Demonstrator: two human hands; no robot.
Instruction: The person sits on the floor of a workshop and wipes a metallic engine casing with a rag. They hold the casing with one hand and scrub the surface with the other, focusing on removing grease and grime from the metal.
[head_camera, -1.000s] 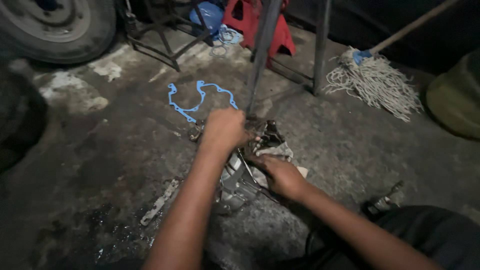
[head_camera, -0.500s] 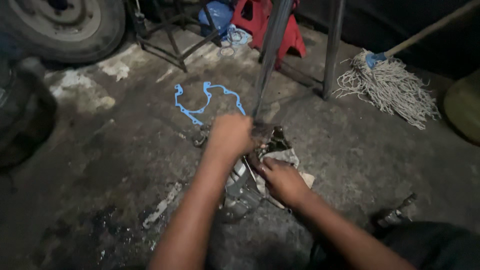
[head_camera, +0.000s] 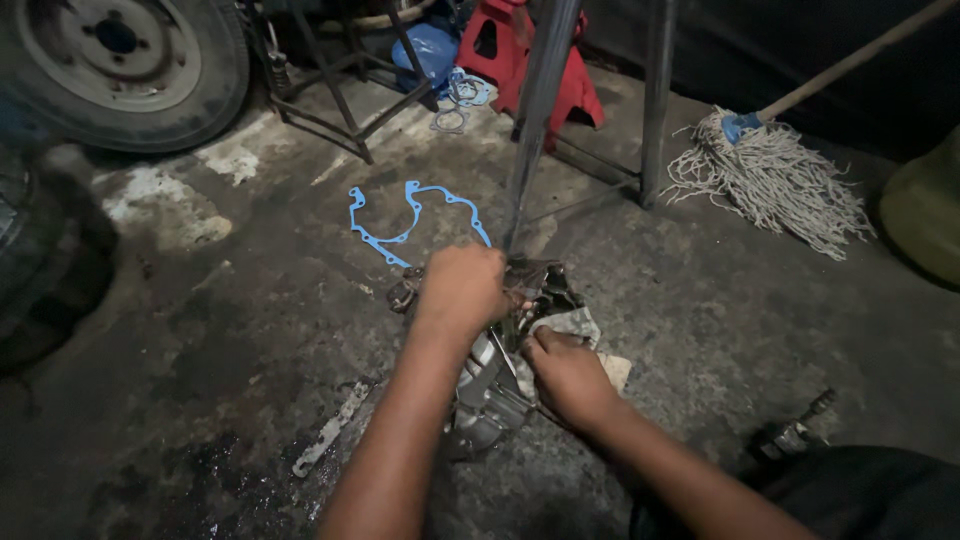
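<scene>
A grey metal engine part (head_camera: 490, 385) lies on the stained floor (head_camera: 250, 340), under both hands. The left hand (head_camera: 462, 290) sits on its top end at 12 o'clock, fingers curled shut around something there, perhaps a small fitting; the dim view hides it. The right hand (head_camera: 568, 375) rests at its 3 o'clock side, fingers bent and pressing on a rag (head_camera: 570, 325). A blue gasket (head_camera: 400, 222) lies at 11 o'clock, a mop (head_camera: 775, 180) at 2 o'clock.
</scene>
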